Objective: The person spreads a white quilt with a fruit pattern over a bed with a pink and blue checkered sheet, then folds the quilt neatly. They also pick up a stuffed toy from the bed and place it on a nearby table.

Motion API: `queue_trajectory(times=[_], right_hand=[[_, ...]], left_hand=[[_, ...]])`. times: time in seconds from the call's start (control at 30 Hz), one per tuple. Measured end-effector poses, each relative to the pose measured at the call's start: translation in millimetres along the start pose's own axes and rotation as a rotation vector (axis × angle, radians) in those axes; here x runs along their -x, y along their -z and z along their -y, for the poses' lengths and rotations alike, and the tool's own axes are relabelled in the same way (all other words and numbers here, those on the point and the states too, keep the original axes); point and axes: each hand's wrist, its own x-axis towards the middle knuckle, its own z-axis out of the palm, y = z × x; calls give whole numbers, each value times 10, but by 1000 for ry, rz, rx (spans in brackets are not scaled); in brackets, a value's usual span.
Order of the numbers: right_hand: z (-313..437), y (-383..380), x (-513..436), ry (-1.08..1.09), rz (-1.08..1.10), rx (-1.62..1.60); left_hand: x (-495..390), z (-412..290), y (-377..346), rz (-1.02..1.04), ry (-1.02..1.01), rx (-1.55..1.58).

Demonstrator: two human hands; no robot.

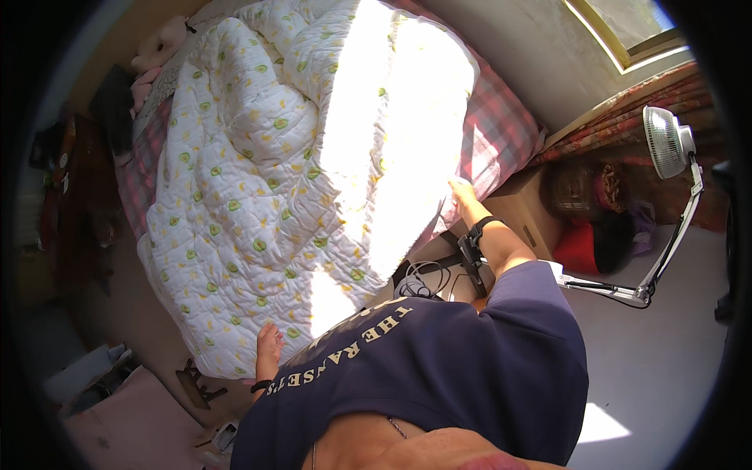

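Observation:
A white quilt [247,194] with a green and yellow avocado print lies rumpled over a bed, with strong sunlight across its right part. Near the quilt's lower edge is my left hand [270,343], a dark band on its wrist; its fingers are slightly spread, with nothing seen in them. At the quilt's right edge, my right hand [463,192] touches the bedding, a black watch on that wrist. Glare washes out its fingertips, so whether it grips the cloth is unclear. Beneath the quilt shows a pink and grey checked sheet [499,126].
A white jointed desk lamp [667,144] reaches over the pale desktop [658,352] at right. Coiled cables [420,282] lie beside the bed, near a wooden cabinet [523,217]. Plush toys [161,44] sit at the far left corner. A small wooden stool [197,385] stands at lower left.

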Motion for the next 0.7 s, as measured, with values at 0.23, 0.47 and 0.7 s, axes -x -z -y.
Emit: queue_trajectory(times=[0.23,0.47,0.7], right_hand=[[843,85,-771,-3,26,-329],[1388,-212,-1178,27,136,-464],[1825,-83,-556,283,574,-515]], left_hand=[[531,-321,-883,2,-2,-315],[813,-727,-1531,58,-118,-374],[569,-771,-1868,163,-145,-456]])
